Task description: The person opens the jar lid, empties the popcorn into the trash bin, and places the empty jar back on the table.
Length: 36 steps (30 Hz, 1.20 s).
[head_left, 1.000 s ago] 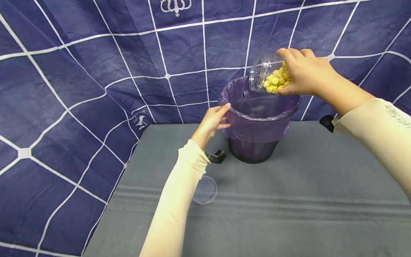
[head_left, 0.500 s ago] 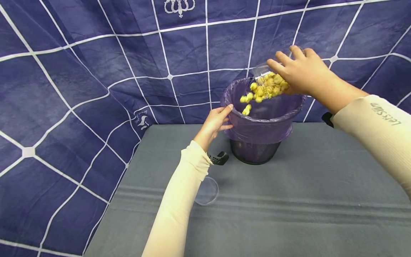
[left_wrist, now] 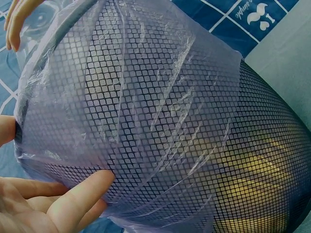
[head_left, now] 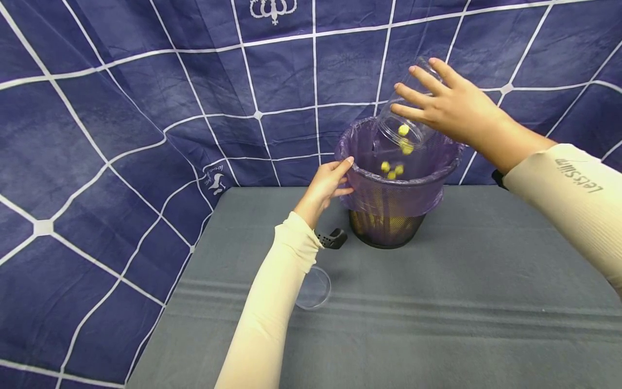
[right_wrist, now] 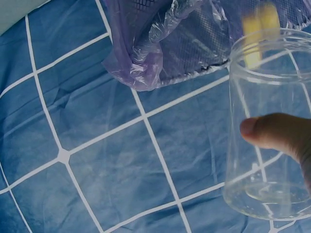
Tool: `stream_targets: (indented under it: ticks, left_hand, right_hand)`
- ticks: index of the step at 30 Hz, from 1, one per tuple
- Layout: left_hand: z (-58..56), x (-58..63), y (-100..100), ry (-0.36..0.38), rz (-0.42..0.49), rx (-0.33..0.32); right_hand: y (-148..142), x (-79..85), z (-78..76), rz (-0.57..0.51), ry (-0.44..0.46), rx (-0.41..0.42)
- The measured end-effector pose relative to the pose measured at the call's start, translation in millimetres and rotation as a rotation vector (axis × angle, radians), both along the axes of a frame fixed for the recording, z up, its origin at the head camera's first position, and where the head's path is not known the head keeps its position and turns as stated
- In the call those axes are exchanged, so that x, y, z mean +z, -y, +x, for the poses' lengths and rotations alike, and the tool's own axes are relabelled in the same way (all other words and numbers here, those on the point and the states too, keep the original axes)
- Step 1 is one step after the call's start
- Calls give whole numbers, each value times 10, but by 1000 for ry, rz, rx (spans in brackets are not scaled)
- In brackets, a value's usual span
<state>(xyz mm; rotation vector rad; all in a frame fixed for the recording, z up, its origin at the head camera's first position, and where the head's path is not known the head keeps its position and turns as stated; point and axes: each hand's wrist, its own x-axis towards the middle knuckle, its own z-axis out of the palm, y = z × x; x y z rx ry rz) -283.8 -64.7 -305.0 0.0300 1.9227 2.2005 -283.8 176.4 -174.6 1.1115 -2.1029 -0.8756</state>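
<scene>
A clear plastic jar (head_left: 394, 125) is held by my right hand (head_left: 457, 111), tilted mouth-down above a black mesh trash bin (head_left: 386, 229). In the right wrist view the thumb lies along the jar's side (right_wrist: 265, 189). A few yellow popcorn pieces (head_left: 391, 172) drop from its mouth into the bin; more yellow popcorn (left_wrist: 250, 189) shows through the lower mesh. A purple trash bag (head_left: 396, 197) lines the bin and folds over its rim. My left hand (head_left: 324, 183) grips the rim's near left side, thumb on top, other fingers against the outside.
A clear round lid (head_left: 313, 288) lies on the grey table (head_left: 437, 335), partly behind the left forearm. Blue cloth with white lines (head_left: 272, 81) hangs close behind the bin and on the left side.
My right hand has tipped the jar from nearly sideways to steeply mouth-down. Most of the popcorn has poured out into the bin. The left hand has kept its hold on the rim.
</scene>
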Motion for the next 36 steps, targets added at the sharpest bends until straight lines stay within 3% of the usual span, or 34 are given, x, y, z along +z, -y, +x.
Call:
stream_targets:
  ticks: [7, 16, 18, 21, 24, 27, 32, 36]
  left_hand:
    - [7, 7, -6, 5, 3, 3]
    - [8, 15, -2, 0, -6, 6]
    - [7, 13, -1, 1, -5, 7]
    - [5, 8, -2, 3, -2, 4]
    - [2, 4, 1, 1, 1, 2]
    - [3, 1, 4, 0, 1, 5]
    - [-2, -4, 7, -5, 3, 3]
    - [-7, -7, 4, -5, 4, -3]
  right_hand:
    - [11, -23, 14, -1, -12, 42]
    - [-53, -75, 14, -230, 8, -9]
    - [-65, -83, 32, -295, 49, -73]
    - [-83, -80, 73, -436, 143, -184]
    - [-94, -60, 124, -593, 274, -345]
    - [-121, -74, 166, -771, 350, -394]
    - [-166, -132, 262, -1073, 470, -388]
    - [-153, -200, 380, -1313, 574, -299]
